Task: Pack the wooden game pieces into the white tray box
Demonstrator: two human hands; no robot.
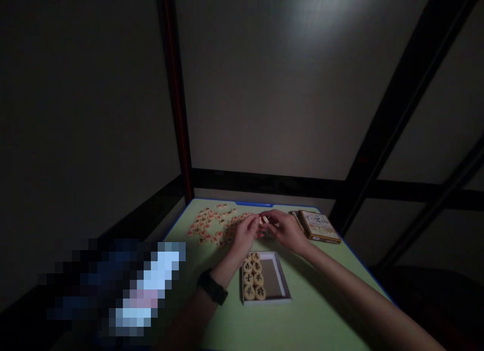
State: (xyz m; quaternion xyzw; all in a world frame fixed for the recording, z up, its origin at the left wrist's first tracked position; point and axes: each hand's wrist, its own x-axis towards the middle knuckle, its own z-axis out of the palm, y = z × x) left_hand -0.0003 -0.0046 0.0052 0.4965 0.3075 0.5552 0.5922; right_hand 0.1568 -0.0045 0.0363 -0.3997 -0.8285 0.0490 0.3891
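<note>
My right hand (283, 227) pinches a pale round xiangqi piece (265, 220) above the far side of an open box tray (286, 285). Close against it, my left hand (246, 232) has its fingers curled together; whether a piece is inside them is hidden. Black-lettered xiangqi pieces (258, 279) fill the tray's left part in two columns, and its right part shows bare bottom. Beyond my left hand, many loose pieces (206, 222) with red or black characters lie scattered over the green table (313, 310).
A printed box (319, 226) lies at the table's right rear, with another flat item partly under it. A dark watch (212, 286) is on my left wrist. Walls with dark beams stand behind the table. A pixelated patch covers the lower left.
</note>
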